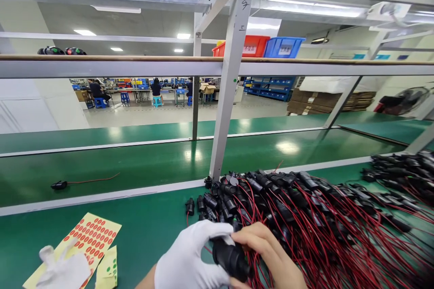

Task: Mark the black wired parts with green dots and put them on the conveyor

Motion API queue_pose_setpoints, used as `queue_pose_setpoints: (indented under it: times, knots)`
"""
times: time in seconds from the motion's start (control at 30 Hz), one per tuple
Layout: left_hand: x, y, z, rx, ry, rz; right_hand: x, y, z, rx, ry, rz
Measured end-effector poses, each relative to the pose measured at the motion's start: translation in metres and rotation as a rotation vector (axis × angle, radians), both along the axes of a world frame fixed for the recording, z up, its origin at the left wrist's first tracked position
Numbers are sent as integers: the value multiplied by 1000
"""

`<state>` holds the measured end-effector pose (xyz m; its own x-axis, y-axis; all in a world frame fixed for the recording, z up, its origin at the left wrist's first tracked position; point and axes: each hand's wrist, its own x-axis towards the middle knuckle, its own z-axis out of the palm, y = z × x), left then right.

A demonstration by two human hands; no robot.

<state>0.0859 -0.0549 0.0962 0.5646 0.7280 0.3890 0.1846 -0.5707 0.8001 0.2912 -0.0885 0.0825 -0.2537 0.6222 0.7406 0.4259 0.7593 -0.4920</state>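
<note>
The black plug sits low in the middle of our view, just above the near edge of the green worktop, held between both of our hands. Our left hand, in a white glove, wraps closed around its rear end, while our bare right hand curls its fingers over the front, so both grips are closed on the same piece. Just beyond our knuckles lies a big heap of the same plugs with red wires, and a second heap lies further off to the right. We judge that the chief risk is a snag: the wire of the plug in our hands runs straight into the heap, and pulling it free could drag its neighbours along or tip some off the near edge. The smooth glove could also slip on the round black body if we twist it hard. To the left, a yellow sheet of red round stickers lies flat with a spare white glove on its near corner and a smaller sheet with green dots beside it; a careless elbow could crease them or sweep them away. As for writing, the red bin on the upper shelf bears a white label with Chinese characters that seem to read 不良品, the blue bin beside it has a label too small to read, and a handwritten mark stands on the grey post.
</note>
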Motion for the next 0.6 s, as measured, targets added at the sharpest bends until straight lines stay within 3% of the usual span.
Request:
queue_pose_setpoints:
  times: [0.1, 0.2, 0.33, 0.4, 0.5, 0.53, 0.6]
  knots:
    - [1, -3, -8, 88, -47, 73, -6, 1, -8, -190, 252, -5]
    - [5, -6, -15, 66, 10, 148, -16, 4, -22, -542, 548, -7]
    - [15, -11, -15, -245, -23, 290, -22, 15, -32, -839, 609, 112]
    - [17, -4, -14, -545, -226, 200, -21, 19, -30, -873, 618, 144]
    - [6, 33, -10, -1009, -699, 18, -17, 23, -24, -844, 644, 55]
    - [-3, 53, -8, -1085, -838, 39, -15, 24, -22, -837, 620, 24]
    - [-27, 103, -2, -1044, -1018, 197, -11, 28, -24, -829, 489, -11]
